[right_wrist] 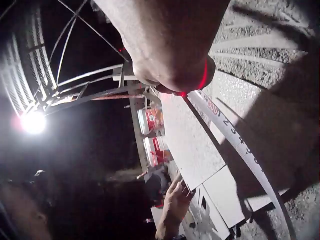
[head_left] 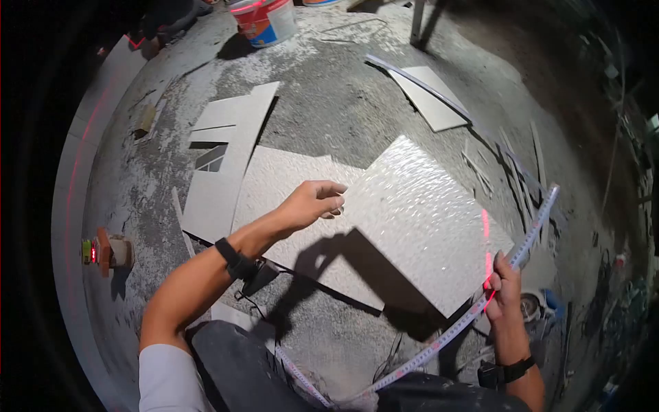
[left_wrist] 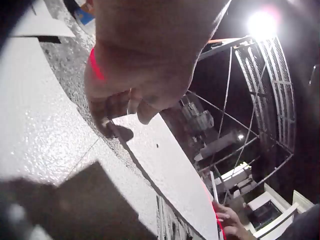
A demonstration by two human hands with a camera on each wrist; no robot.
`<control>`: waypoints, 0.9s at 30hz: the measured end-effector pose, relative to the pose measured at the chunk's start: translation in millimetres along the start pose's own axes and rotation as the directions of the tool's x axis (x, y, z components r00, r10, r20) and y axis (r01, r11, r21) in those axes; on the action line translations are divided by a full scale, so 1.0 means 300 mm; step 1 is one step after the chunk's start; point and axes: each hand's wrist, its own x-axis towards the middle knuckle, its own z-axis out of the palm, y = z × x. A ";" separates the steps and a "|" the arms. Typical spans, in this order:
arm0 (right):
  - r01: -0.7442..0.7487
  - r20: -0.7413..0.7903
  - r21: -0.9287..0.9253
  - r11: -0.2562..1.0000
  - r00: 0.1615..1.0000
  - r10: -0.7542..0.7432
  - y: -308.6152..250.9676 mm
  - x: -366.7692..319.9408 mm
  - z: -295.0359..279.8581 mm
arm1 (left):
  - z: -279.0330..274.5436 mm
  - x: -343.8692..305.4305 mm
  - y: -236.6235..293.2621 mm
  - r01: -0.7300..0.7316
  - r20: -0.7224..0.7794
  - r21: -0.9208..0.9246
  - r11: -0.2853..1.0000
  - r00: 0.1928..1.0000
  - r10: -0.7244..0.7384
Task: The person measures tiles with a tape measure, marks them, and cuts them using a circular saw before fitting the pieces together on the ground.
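A pale, glossy textured tile (head_left: 419, 213) is tilted in front of me, its dark shadow falling on the tiles beneath. My left hand (head_left: 309, 204) holds its left edge, with thumb and fingers bent at that edge in the left wrist view. At the lower right edge, my right hand (head_left: 506, 292) grips the tile together with a white tape measure blade (head_left: 439, 340). The numbered blade runs from between my legs past the right hand to a free end at the upper right. In the right wrist view, most of the right fingers are hidden.
Cut tiles (head_left: 213, 196) lie at left, with a large tile (head_left: 288, 182) under the raised one. Another piece (head_left: 432, 96) lies at back right beside a long strip. A bucket (head_left: 268, 24) stands behind; a laser level (head_left: 89, 252) glows at left. Narrow offcuts lie at right.
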 end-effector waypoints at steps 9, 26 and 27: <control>0.266 -0.210 0.087 0.960 0.947 -0.243 0.102 -0.145 -0.193 | 0.130 0.085 -0.209 0.019 -0.131 0.554 0.832 0.989 0.065; 0.276 -0.357 0.054 0.960 0.903 -0.240 0.300 -0.200 -0.298 | 0.134 0.145 -0.310 0.099 -0.109 -0.011 0.995 0.989 -0.099; 0.268 -0.341 0.049 0.962 0.910 -0.236 0.298 -0.204 -0.299 | 0.130 0.158 -0.332 0.076 -0.070 -0.023 0.997 0.995 -0.077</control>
